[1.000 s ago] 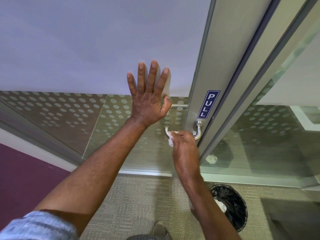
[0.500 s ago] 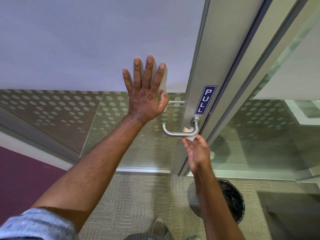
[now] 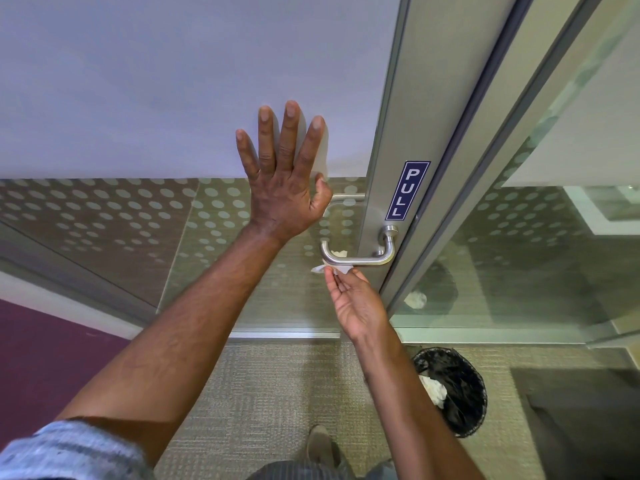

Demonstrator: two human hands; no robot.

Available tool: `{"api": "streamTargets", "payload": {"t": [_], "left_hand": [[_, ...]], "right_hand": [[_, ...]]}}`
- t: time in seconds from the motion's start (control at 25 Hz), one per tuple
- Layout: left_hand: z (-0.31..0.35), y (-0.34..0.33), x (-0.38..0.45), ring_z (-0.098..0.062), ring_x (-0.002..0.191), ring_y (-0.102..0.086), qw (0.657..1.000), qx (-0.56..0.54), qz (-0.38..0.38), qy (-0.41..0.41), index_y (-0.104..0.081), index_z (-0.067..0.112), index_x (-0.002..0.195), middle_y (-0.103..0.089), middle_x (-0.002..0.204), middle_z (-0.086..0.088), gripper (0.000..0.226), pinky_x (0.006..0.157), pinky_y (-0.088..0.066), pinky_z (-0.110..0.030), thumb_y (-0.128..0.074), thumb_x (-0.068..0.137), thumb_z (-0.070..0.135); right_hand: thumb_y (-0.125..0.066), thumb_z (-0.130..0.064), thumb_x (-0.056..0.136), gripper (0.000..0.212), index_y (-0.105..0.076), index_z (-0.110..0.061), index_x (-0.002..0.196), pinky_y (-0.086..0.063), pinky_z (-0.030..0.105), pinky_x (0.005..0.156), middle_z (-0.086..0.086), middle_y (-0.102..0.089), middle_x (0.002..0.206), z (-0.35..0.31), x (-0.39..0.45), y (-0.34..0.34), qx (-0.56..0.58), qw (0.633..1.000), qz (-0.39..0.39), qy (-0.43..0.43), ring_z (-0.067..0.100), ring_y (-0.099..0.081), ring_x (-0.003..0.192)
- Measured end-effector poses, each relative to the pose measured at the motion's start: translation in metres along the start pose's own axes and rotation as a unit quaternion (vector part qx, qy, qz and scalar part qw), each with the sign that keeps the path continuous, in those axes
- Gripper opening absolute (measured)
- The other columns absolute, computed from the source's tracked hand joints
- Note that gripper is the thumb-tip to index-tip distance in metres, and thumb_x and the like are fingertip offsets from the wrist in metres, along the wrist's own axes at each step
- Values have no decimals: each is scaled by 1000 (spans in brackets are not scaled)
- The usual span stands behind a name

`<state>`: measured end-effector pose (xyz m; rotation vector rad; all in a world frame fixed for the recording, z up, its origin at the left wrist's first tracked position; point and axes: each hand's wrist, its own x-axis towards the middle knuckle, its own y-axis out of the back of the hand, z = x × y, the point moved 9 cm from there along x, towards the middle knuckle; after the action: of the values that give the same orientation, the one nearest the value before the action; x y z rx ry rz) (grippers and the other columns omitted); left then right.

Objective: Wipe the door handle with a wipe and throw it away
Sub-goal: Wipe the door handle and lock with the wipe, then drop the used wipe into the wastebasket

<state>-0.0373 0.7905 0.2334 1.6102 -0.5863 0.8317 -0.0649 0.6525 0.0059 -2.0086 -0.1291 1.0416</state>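
Observation:
A brushed metal lever door handle (image 3: pixel 360 258) sticks out of the door's metal frame below a blue PULL sign (image 3: pixel 407 190). My right hand (image 3: pixel 356 303) is palm up just under the handle's left part, fingertips pinching a small white wipe (image 3: pixel 334 268) pressed against the underside of the bar; a bit of wipe shows above the bar too. My left hand (image 3: pixel 282 181) lies flat with spread fingers on the frosted glass door panel (image 3: pixel 138 98), left of the handle.
A black mesh waste bin (image 3: pixel 464 393) with crumpled white paper inside stands on the carpet at lower right, beside the glass wall (image 3: pixel 536 254). My shoe (image 3: pixel 320 445) shows at the bottom. Purple flooring lies at far left.
My right hand slid the wipe from the handle's left end to its right end, then back left under the bar, turning palm up. The left hand stayed flat on the door.

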Motion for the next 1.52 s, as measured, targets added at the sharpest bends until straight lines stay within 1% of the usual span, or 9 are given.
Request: {"api": "streamTargets", "payload": {"t": [0.2,0.48,0.68,0.8,0.88,1.04,1.2,1.4,1.52], "left_hand": [[-3,2,0,-24,155,34,1000,-7,18,10,-20,17,158,-12,163,-19,92,124,15,-59,-66,80,33],[2,5,0,-54,149,-12,1000,-17,18,17,-24,13,159,-28,162,-30,94,122,5,-67,-69,78,30],[44,4,-27,-46,156,-8,991,-101,-28,84,-21,16,163,-14,169,-24,95,124,2,-68,-67,81,29],[111,0,-69,-32,155,-23,974,-193,-80,91,-37,21,159,-27,167,-13,74,125,-13,-58,-60,90,38],[169,-12,-103,-23,139,-47,936,-311,-151,73,-58,25,143,-52,151,-2,51,116,-34,-53,-59,95,39],[283,-63,-183,-9,95,-65,781,-454,-405,141,-70,32,120,-67,113,14,28,88,-55,-36,-76,93,39],[357,-99,-243,-13,96,-69,687,-456,-523,215,-76,29,107,-75,107,11,24,88,-58,-41,-71,85,38],[410,-144,-308,-23,91,-73,634,-393,-609,269,-74,29,91,-76,90,6,5,83,-59,-40,-74,87,31],[433,-170,-339,-24,91,-74,622,-357,-640,274,-73,29,95,-76,91,4,11,85,-60,-40,-76,93,19]], "right_hand": [[-59,15,94,18,-60,-1,103,-64,26,70,16,-69,94,-53,-3,31,-16,997,44,57,21,-75,82],[-59,3,100,18,-63,-6,115,-61,22,69,10,-75,99,-106,-18,65,-7,991,35,130,13,-74,78],[-59,-10,102,15,-66,-19,112,-51,19,65,-4,-72,80,-132,-44,99,-72,984,50,154,7,-61,67],[-62,-7,99,18,-68,-16,113,-58,20,68,0,-70,82,-147,-60,135,-51,984,71,156,7,-62,66],[-63,-2,97,17,-69,-13,109,-61,22,70,5,-73,88,-158,-69,163,-42,983,83,158,10,-68,71],[-65,7,94,22,-67,-2,113,-61,24,77,15,-76,101,-185,-86,230,-135,967,125,174,19,-73,87],[-69,2,94,14,-75,-7,103,-59,34,90,13,-78,100,-207,-97,306,-276,928,195,159,23,-72,93],[-70,1,93,13,-73,-12,94,-57,25,64,6,-75,83,-234,-88,385,-407,863,259,150,16,-67,71],[-72,-1,92,6,-72,-6,96,-59,36,73,14,-76,92,-248,-69,433,-448,833,302,121,24,-69,78]]}}
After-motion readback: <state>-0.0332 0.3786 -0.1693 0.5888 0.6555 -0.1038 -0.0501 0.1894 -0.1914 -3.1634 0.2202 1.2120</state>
